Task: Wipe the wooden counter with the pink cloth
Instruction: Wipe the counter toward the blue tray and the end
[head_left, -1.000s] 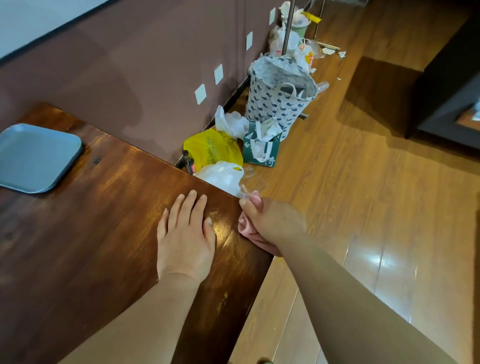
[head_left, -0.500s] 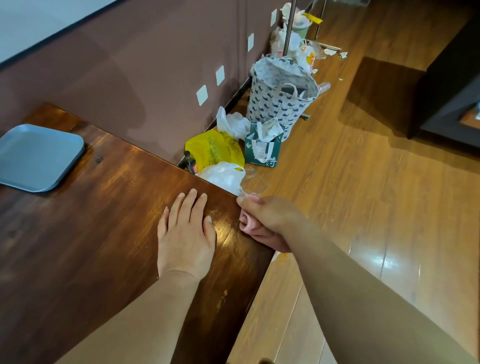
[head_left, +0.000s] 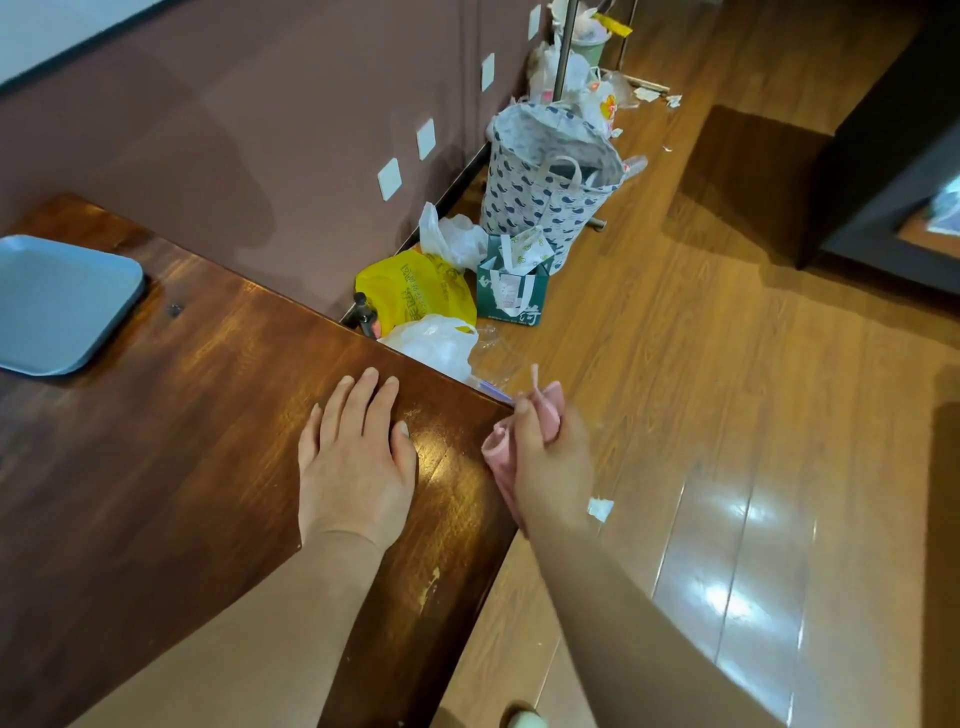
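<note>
Item 1, wooden counter (head_left: 156, 467): dark brown top w/ glossy sheen, filling the lower left of the view; its corner is pointing toward the floor at centre. A pale chipped patch is showing on the near edge.

Item 2, left hand (head_left: 358, 462): lying palm-down on the counter nr the corner, fingers straight and close together, grasping nothing.

Item 3, right hand (head_left: 550, 467): sitting just off the counter's right edge, fingers curled round the pink cloth, thumb on top.

Item 4, pink cloth (head_left: 501, 457): bunched in the right hand, pressing vs. the counter's right edge just below the corner; one end is sticking up past the knuckles, the rest is hanging below the hand alongside the edge.

Item 5, blue tray (head_left: 57, 301): sitting on the counter at far left, well apart from both hands.

Item 6, floor (head_left: 727, 415): wood planks, reflecting light at lower right. A small paper scrap (head_left: 600, 508) is lying beside the right forearm.

Item 7, floor clutter along the wall: yellow bag (head_left: 415, 293), white bag (head_left: 434, 345) just beyond the counter corner, green paper bag (head_left: 511, 291), and patterned basket (head_left: 550, 176) w/ handles standing behind them. More bags and litter farther back, too small to tell apart.
</note>
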